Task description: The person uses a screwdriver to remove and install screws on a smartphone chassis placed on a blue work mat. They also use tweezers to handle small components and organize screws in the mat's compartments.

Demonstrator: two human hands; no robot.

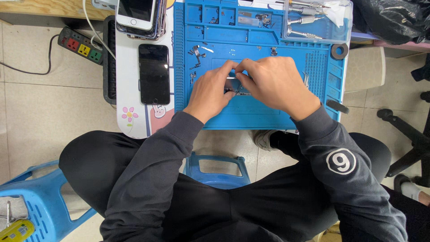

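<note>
Both hands are pinching at one small metal part (236, 86) over the middle of the blue repair mat (264, 114). Left hand (210, 92) is closing thumb + forefinger on the part's left end; right hand (274, 83) is curling over it from the other side, fingertips meeting the left's. Can't tell exactly what the part is, as the fingers are hiding most of it, but it's thin, silvery and lying on or just above the mat's flat work area. Wrists are resting low, prob. to steady fine work.

Loose bits are sitting nearby on the mat: bent metal brackets (195, 53) up-left of the hands, more small hardware in the mat's moulded compartments (251, 18) along the top, likely kept there so nothing is rolling off. Clear plastic tray (318, 20) w/ screwdrivers is sitting at the top right corner, within reach. Small roll of tape (339, 51) is lying at the mat's right edge.

Left of the mat, a black phone (154, 74) is lying face up on a white board w/ cartoon print (134, 114), apart from the hands. Stack of phones (139, 15) is sitting above it. Power strip (80, 45) is on the tiled floor further left. Blue plastic stool (31, 201) is showing lower left.
</note>
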